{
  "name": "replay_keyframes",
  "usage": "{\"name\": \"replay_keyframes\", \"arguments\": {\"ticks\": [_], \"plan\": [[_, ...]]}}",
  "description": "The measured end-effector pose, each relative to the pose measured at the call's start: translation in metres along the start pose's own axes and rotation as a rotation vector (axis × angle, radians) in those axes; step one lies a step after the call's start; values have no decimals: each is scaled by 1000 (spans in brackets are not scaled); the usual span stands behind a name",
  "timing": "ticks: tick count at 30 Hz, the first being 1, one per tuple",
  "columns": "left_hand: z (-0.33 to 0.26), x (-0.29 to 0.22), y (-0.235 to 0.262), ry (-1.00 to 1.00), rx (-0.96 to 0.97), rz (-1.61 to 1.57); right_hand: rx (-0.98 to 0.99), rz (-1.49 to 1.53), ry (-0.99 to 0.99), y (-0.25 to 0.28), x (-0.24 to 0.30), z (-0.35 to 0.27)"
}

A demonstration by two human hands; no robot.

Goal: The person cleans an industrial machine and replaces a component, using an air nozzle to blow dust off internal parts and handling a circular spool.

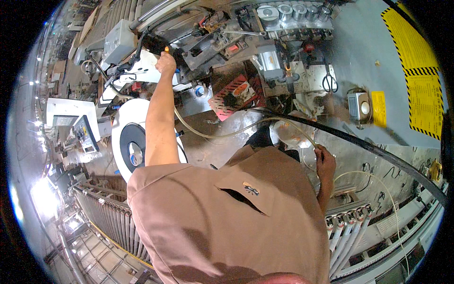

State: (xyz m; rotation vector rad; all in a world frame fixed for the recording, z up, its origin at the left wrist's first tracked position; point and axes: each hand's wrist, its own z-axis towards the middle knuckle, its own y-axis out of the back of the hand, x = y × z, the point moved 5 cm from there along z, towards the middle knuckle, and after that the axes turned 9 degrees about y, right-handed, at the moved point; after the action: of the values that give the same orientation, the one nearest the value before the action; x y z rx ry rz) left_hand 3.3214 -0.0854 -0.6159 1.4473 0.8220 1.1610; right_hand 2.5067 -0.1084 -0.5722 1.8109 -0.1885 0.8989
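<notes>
Hose (pixel 208 137), pale and see-through, curves past the near edge of the bench (pixel 202 105), from behind the left forearm across to the right hand (pixel 325 163). The right hand grips it, fingers curled, near the person's right side. Another pale length (pixel 385 189) arcs from beside the right wrist toward the floor; whether the two join cannot be told.

The left hand (pixel 165 63) reaches out over the bench's left end, its fingers closed around an orange piece (pixel 167 48) whose tip sticks up; the rest is hidden. Just beside this hand is a white panel (pixel 146 66), and nearer the body a white reel (pixel 121 127) with a dark ring sits partly behind the forearm.

On the bench, a tape roll (pixel 199 91) lies at the near edge, left of a red slotted plate (pixel 227 100). Metal cylinders (pixel 284 11) stand in a row along the far edge, and scissors (pixel 329 83) lie toward the right end. A thick black cable (pixel 359 143) slants across the right side.
</notes>
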Motion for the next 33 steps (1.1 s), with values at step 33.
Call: {"name": "replay_keyframes", "arguments": {"ticks": [33], "plan": [[-5, -18, 58, -140, 139, 132, 2, 23, -53, -1, -15, 9]]}}
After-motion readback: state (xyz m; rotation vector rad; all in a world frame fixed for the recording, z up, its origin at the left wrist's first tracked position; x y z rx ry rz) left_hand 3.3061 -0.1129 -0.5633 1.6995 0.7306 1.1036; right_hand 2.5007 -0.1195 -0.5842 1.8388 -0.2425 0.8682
